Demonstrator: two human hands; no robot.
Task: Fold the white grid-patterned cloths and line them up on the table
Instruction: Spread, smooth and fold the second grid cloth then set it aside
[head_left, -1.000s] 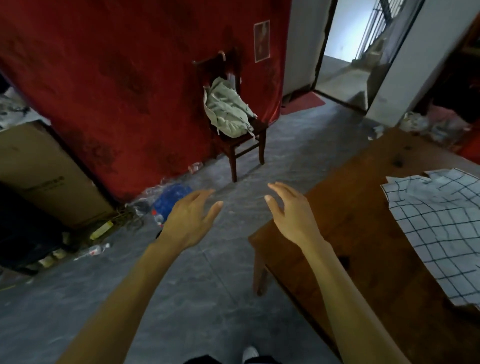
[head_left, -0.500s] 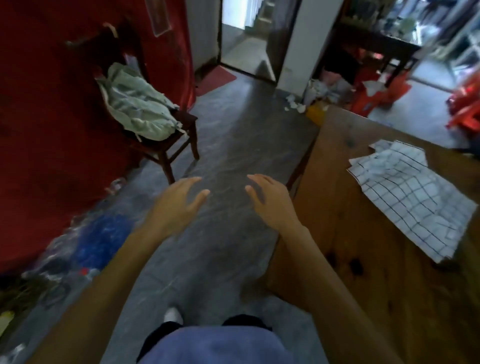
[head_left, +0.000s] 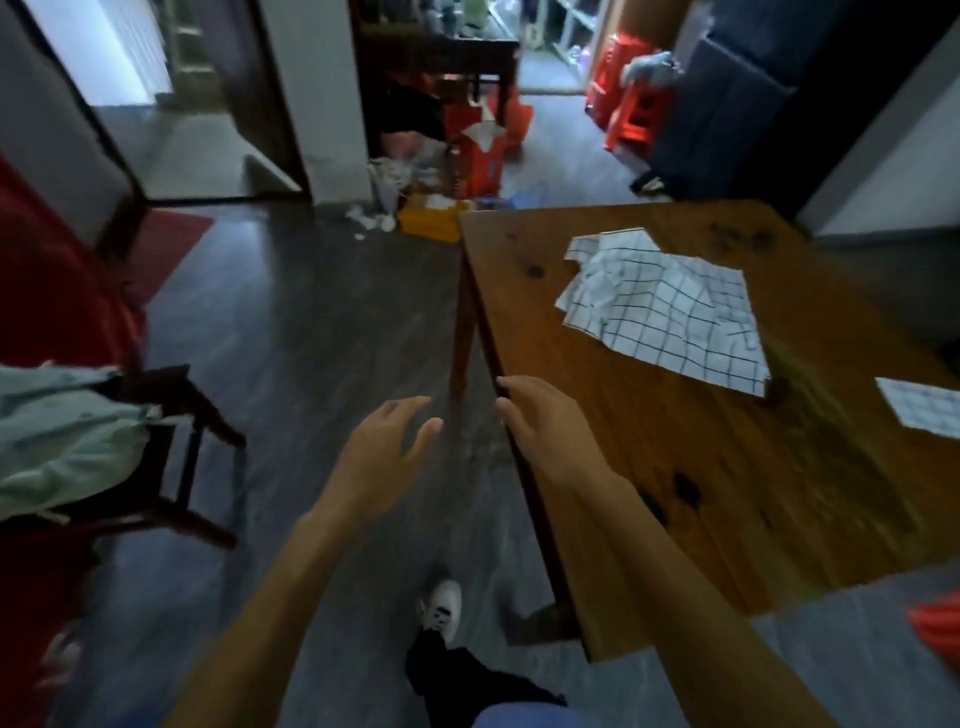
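A crumpled white grid-patterned cloth (head_left: 670, 306) lies spread on the far part of the brown wooden table (head_left: 675, 467). A second white grid cloth (head_left: 922, 413) shows partly at the right edge of the view, also on the table. My left hand (head_left: 387, 457) hovers over the floor left of the table, fingers relaxed and empty. My right hand (head_left: 545, 431) is over the table's left edge, fingers loosely extended, holding nothing. Both hands are well short of the cloths.
A dark wooden chair (head_left: 171, 441) with a pale green garment (head_left: 57, 441) stands at the left. Red drapery (head_left: 47, 291) hangs at far left. Litter and an orange box (head_left: 478, 156) sit on the floor beyond the table. Red stools (head_left: 631, 111) stand at the back right.
The view has swung right toward the table, which now fills the right side. Both empty hands have come nearer its left edge; the second cloth has come into view.
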